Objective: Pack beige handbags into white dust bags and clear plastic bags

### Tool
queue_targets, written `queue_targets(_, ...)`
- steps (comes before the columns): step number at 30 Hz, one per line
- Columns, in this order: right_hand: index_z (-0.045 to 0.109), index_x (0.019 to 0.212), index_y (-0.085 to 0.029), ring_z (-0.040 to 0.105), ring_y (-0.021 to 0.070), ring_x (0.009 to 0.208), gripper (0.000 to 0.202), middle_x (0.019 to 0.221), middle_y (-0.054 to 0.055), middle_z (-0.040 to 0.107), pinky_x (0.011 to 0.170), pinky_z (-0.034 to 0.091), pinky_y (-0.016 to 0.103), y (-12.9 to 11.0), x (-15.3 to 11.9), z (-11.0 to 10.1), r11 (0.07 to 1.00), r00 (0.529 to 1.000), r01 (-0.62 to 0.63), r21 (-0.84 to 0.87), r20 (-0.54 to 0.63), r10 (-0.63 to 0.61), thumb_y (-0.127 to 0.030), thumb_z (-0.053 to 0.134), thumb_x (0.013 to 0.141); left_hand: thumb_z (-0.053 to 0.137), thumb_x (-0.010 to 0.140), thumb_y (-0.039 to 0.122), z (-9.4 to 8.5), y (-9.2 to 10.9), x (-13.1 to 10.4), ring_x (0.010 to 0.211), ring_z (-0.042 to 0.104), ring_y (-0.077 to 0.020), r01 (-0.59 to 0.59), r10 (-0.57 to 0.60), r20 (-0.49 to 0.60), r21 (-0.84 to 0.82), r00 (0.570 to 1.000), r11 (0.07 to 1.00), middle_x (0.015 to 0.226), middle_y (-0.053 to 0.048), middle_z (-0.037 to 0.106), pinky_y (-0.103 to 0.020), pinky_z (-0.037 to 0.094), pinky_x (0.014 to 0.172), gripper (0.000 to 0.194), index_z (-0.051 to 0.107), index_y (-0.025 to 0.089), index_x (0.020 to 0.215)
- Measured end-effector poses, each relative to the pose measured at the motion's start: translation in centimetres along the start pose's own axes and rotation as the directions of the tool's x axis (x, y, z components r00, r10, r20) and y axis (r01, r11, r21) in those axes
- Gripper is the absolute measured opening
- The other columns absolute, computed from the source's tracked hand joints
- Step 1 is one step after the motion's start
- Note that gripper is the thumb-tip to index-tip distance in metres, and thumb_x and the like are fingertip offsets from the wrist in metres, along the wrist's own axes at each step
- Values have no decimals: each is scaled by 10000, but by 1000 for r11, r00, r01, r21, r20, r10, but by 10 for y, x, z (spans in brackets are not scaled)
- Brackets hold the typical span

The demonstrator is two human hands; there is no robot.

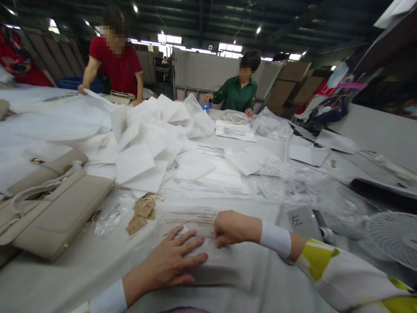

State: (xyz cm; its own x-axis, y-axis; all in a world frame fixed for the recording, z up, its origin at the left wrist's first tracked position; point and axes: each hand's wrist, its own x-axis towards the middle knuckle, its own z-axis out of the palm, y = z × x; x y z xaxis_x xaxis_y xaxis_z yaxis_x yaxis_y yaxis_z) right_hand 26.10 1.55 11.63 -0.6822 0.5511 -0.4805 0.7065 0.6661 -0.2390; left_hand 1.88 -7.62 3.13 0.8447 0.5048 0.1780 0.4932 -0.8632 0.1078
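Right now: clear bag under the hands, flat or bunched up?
Flat. The clear bag lies spread on the table; left hand presses it palm-down, right hand pinches its edge.

Ceiling: dark metal roof (pixel 208 17) with bright strip lights (pixel 169 38).
Walls: grey partition panels (pixel 202 69).
Storage: stacked cardboard boxes (pixel 293 82) at right.
Furniture: long white tabletop (pixel 374 130).

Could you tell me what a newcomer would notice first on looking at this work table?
Probably the heap of white sheets piled across the middle of the table. Next, the beige handbags lying at the left edge, beside small brown tags. Nearest the camera, the left hand presses flat on a clear plastic bag while the right hand pinches its edge; two other people work at the far side.
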Motion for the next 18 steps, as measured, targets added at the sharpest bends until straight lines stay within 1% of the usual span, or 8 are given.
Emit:
queue_targets(5,723,872,-168,659,258,669,503,749,90,728,540,397,273,36,0,3,977,966,-213,-33,-159,205,-551,835,566,654,848,488,1,-1,-1,1359,343,-297,-4,4,8,-9,1000,1000,1546,15,336,-506,110,1140,708,292,391,1449)
queue_targets(7,703,959,-144,677,292,742,475,818,126,735,605,458,317,40,-11,6,955,929,-295,-22,-241,281,-539,760,702,644,852,501,3,-2,0,1357,348,-296,-1,1,1,-11,1000,1000,1541,14,346,-503,113,1144,705,290,391,1451)
queue_targets(9,662,1081,-139,683,284,850,384,951,143,735,729,502,365,28,-25,16,945,897,-326,3,-316,310,-459,602,878,615,868,518,3,-3,3,1354,356,-292,-5,5,-4,-8,1000,1000,1541,19,347,-498,125,1146,688,281,392,1456)
queue_targets(11,583,1233,-189,645,250,1048,343,1186,122,682,920,479,391,5,-39,39,977,898,-214,13,-392,202,-363,502,949,594,884,507,3,-5,4,1360,353,-282,-10,10,3,12,1000,1000,1546,30,338,-490,127,1154,670,272,393,1460)
queue_targets(13,521,1314,-251,535,261,1245,394,1368,90,576,1060,397,457,-18,-49,74,999,882,18,-46,-470,-37,-305,542,924,580,902,455,4,-7,-2,1368,349,-264,-11,11,-1,63,1000,998,1547,36,337,-475,113,1170,630,289,386,1457)
queue_targets(14,493,1344,-265,479,278,1304,443,1422,87,527,1083,373,493,-27,-52,94,994,859,64,-90,-502,-101,-267,563,906,569,911,431,7,-8,-9,1372,349,-258,1,1,-20,102,1000,995,1544,34,343,-473,101,1177,600,311,380,1451)
queue_targets(16,451,1386,-271,405,308,1362,538,1466,96,474,1083,368,544,-35,-58,134,988,814,45,-150,-567,-123,-179,573,871,536,929,402,18,-10,-33,1374,359,-253,53,-33,-106,192,994,980,1524,19,384,-462,84,1189,523,377,365,1425)
queue_targets(18,433,1404,-275,386,297,1377,583,1473,92,465,1079,386,534,-31,-68,167,991,784,-11,-135,-617,-75,-140,567,853,499,939,322,39,-15,-63,1372,373,-247,128,-71,-221,255,973,959,1468,1,468,-424,87,1198,466,438,346,1400)
